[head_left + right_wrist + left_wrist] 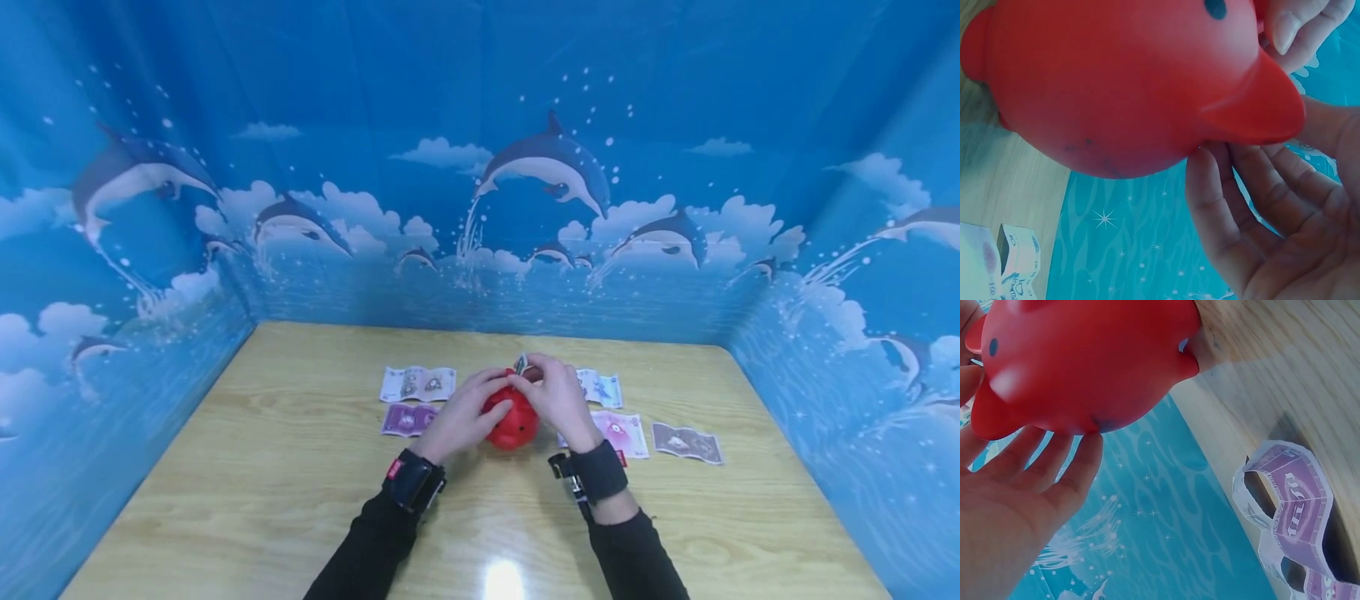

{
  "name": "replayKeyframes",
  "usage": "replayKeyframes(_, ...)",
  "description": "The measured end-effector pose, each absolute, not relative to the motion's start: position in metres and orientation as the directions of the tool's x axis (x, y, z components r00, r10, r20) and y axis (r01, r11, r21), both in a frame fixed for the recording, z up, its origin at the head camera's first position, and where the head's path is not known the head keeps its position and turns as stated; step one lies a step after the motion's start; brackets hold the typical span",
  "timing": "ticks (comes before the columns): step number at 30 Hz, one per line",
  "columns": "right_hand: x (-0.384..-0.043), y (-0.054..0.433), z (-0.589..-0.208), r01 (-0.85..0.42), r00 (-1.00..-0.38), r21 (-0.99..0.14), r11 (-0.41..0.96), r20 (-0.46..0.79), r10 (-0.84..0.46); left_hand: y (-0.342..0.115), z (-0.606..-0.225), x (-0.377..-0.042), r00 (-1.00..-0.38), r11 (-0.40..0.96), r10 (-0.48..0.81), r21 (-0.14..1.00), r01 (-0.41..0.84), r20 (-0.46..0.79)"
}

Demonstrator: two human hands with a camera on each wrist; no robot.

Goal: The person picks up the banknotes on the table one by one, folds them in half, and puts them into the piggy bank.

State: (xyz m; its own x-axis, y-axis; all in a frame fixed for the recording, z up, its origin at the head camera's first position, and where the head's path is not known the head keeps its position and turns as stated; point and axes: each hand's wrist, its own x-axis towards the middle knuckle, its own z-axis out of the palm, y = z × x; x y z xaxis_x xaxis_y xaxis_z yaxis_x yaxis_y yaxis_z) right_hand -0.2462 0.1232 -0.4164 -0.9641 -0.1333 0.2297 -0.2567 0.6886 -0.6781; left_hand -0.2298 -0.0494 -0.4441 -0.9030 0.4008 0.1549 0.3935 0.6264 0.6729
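A red piggy bank with black eyes and pointed ears stands on the wooden table between both hands. The left hand holds its left side, with the thumb across the front and the other fingers along the flank, as the left wrist view shows. Over the top of the bank, the right hand pinches a small folded banknote that sticks up between its fingertips. In the right wrist view, other fingers of this hand lie right at the bank's ear. The note's lower end is hidden.
On the left lie a pale banknote and a purple banknote, both creased. To the right are a blue banknote, a pink banknote and a grey-brown banknote. A dolphin-printed curtain encloses the table's back and sides.
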Motion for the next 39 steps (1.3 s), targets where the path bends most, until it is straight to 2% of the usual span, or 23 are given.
replayKeyframes(16,-0.247,0.121,-0.419,-0.259,-0.964,-0.654,0.711,0.220,-0.149,-0.050,-0.449,-0.231,-0.907,0.615,0.392,0.689,0.384,0.155)
replayKeyframes(25,-0.248,0.121,-0.420,-0.265,-0.962,-0.649,0.713,0.228,-0.150,-0.047,-0.457,-0.232,-0.929,0.642,0.360,0.699,0.316,0.089)
replayKeyframes(39,-0.250,0.122,-0.423,-0.287,-0.955,-0.657,0.697,0.251,-0.158,-0.045,-0.458,-0.233,-0.911,0.640,0.384,0.669,0.378,0.147)
